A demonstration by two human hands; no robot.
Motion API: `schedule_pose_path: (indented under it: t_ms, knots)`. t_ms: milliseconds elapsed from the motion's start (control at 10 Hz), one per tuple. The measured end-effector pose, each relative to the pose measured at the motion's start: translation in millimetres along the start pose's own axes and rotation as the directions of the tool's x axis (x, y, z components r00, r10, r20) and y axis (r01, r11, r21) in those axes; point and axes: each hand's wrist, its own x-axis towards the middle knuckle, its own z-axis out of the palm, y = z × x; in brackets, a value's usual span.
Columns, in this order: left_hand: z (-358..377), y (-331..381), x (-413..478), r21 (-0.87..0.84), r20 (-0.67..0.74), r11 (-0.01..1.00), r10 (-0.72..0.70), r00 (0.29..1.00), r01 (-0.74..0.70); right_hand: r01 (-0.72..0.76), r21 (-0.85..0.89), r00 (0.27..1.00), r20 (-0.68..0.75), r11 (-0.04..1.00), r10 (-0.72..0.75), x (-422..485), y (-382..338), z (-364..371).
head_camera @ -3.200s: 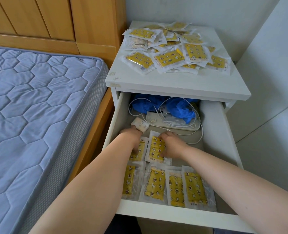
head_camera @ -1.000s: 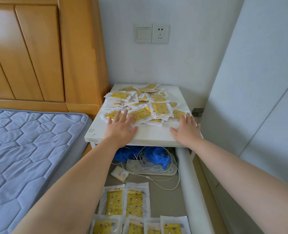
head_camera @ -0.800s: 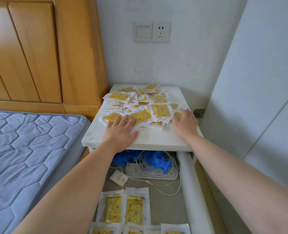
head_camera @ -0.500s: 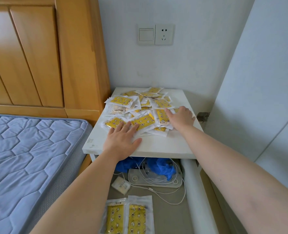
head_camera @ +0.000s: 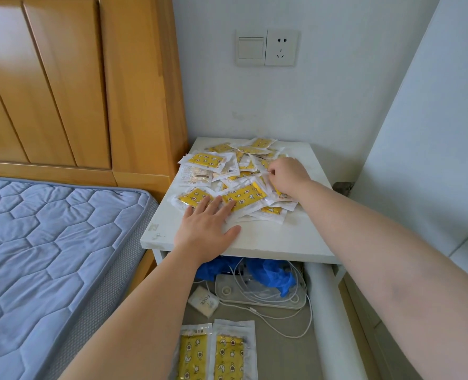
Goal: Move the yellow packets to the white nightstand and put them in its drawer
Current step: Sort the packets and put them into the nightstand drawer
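A heap of yellow packets [head_camera: 244, 194] in clear wrappers covers the back half of the white nightstand [head_camera: 268, 242] top. My left hand [head_camera: 205, 229] lies flat near the front left of the top, straight fingertips touching the nearest packets. My right hand [head_camera: 289, 175] is on the heap's right side with its fingers curled over a packet's edge; what it grips is partly hidden. Below, the drawer [head_camera: 334, 319] stands pulled out, with two yellow packets [head_camera: 219, 355] laid side by side at its front.
At the drawer's back lie blue plastic gloves [head_camera: 268, 274], a white power strip with cables [head_camera: 260, 294] and a small white box [head_camera: 204, 300]. A blue quilted mattress [head_camera: 49, 242] and wooden headboard [head_camera: 76, 78] are left; a white wall panel [head_camera: 433, 160] is right.
Both hands left the drawer and rose to the nightstand top. In the last half second my right hand slid further onto the heap and curled its fingers; my left hand stayed flat.
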Motion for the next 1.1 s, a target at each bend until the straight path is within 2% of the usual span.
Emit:
schedule_pose_path:
  t_ms: [100,200,300,400,500,600,700,800,900,1100]
  knots:
    - [0,0,-1,-0.005,0.0,1.0,-0.005,1.0,0.005,0.047,-0.121,0.987,-0.145,0.991,-0.064,-7,1,-3]
    - [0,1,-1,-0.009,0.0,1.0,-0.006,1.0,0.006,0.032,0.105,0.939,-0.343,0.994,0.006,-16,7,-16]
    - [0,0,0,-0.005,0.0,1.0,-0.002,1.0,0.002,0.038,0.282,0.97,-0.242,0.959,0.032,-31,15,-28]
    - [1,0,0,-0.001,0.006,1.0,-0.004,1.0,0.004,0.036,0.301,0.999,0.023,0.953,-0.045,-56,25,-25]
    - [0,0,1,0.001,0.005,1.0,0.0,1.0,0.0,-0.007,0.37,0.975,0.21,0.929,-0.077,-79,29,-21]
    - [1,0,0,0.001,0.007,1.0,-0.002,1.0,0.002,-0.049,0.425,0.998,0.051,0.904,0.03,-74,29,-22]
    - [1,0,1,0.001,0.008,1.0,-0.005,1.0,0.005,-0.153,0.381,0.978,-0.073,0.912,0.195,-52,32,-22]
    - [0,0,1,-0.002,0.009,1.0,-0.006,1.0,0.006,-0.338,0.268,0.94,0.044,0.902,0.339,-33,32,-19]
    - [0,0,0,-0.008,0.004,1.0,-0.004,1.0,0.004,-0.438,0.194,0.895,0.186,0.878,0.405,-22,27,-15]
    - [0,0,-1,-0.013,-0.015,1.0,0.004,1.0,-0.005,-0.408,-0.028,0.851,0.352,0.913,0.39,-14,7,-31]
